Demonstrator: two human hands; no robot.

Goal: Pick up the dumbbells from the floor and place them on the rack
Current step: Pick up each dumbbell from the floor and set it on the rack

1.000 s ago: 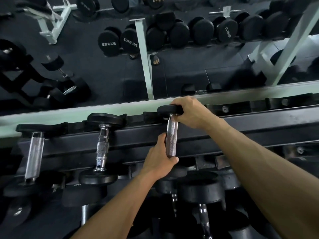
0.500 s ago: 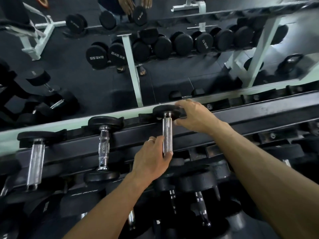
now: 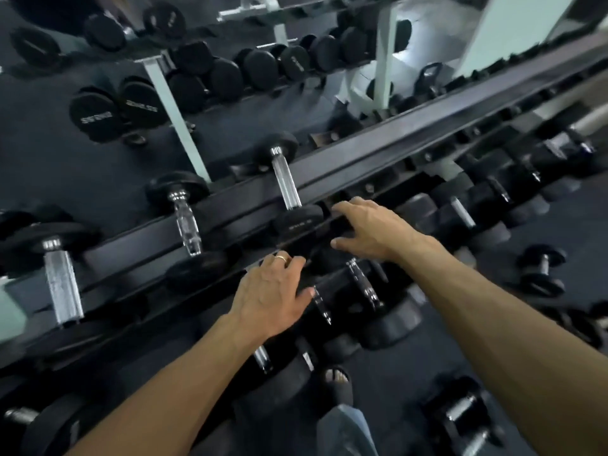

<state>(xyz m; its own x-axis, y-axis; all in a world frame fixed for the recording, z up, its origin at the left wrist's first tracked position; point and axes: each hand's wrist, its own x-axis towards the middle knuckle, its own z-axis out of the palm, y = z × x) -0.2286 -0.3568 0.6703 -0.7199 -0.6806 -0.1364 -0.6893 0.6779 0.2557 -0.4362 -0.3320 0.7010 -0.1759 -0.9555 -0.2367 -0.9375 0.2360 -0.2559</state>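
A small black dumbbell (image 3: 287,189) with a chrome handle lies across the top rails of the black rack (image 3: 394,149), and neither hand touches it. My left hand (image 3: 273,291) hovers below it with the fingers apart and a ring on one finger. My right hand (image 3: 371,228) is spread open just right of the dumbbell's near head, over the rack's front rail. Two more dumbbells (image 3: 186,218) rest on the same tier to the left. On the floor at the right lie loose dumbbells (image 3: 541,269), and another pair (image 3: 460,416) near the bottom edge.
The lower tier holds several larger dumbbells (image 3: 362,291). A mirror behind the rack reflects other racks and a white frame (image 3: 174,113). My foot in a sandal (image 3: 337,380) stands on the dark floor below the rack. The picture is blurred by motion.
Both hands have let go of the small dumbbell and drawn back toward me; it now rests alone on the top rails. The view has swung to the right, bringing floor dumbbells into sight.
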